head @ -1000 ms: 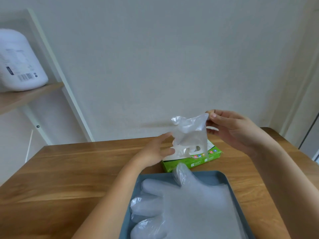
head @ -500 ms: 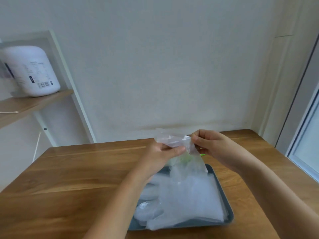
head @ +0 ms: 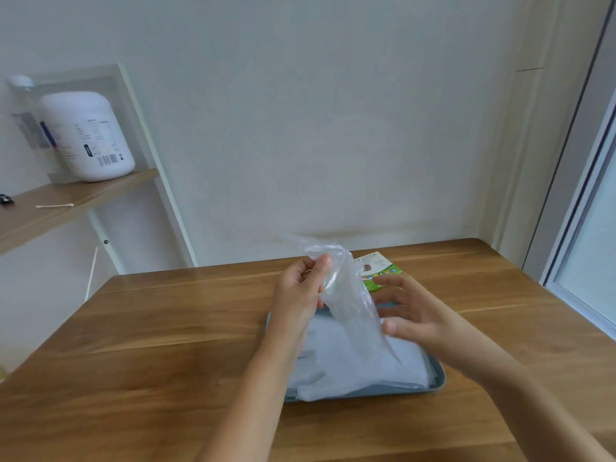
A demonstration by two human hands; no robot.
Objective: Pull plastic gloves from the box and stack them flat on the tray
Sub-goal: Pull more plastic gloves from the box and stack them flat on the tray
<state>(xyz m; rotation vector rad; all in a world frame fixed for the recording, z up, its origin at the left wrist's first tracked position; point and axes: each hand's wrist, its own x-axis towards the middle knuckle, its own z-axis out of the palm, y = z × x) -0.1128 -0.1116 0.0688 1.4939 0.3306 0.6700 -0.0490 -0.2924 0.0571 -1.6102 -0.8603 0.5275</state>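
The left hand (head: 300, 295) pinches the glove (head: 350, 305) at its top, so its length slants down and right from those fingers over the tray (head: 439, 383), the spread right hand (head: 411, 315) just beside its lower end.

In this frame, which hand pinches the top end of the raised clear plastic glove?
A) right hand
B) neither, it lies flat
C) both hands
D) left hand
D: the left hand pinches the top of the clear plastic glove over the blue-grey tray, while the right hand sits lower with fingers spread, off that end.
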